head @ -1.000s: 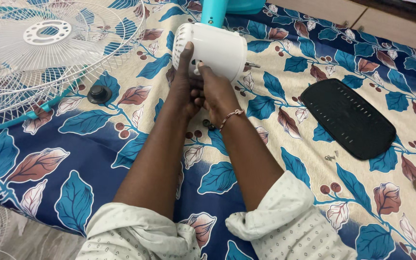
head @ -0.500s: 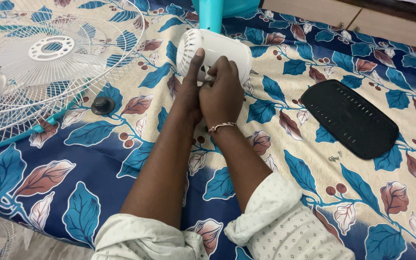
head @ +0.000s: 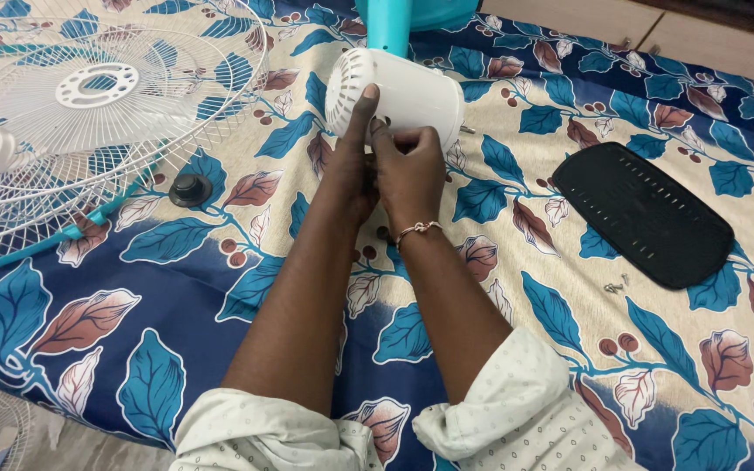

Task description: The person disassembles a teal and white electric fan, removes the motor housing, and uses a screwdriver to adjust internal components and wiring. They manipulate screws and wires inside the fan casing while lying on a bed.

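A white fan motor housing lies on its side on the leaf-patterned cloth, joined to a teal stand behind it. My left hand holds the vented end of the housing, its index finger stretched up over the rim. My right hand, with a bracelet on the wrist, is pressed against the housing's near side, fingers curled at a spot I cannot see into. Whether it pinches a small part is hidden.
A white wire fan grille with a teal rim lies at the left. A black round knob sits beside it. A black oval slotted cover lies at the right, with small screws near it.
Both hands stay on the housing. The right hand has slid lower on its near side, and the left index finger now reaches up over the vented end. The view has shifted slightly.
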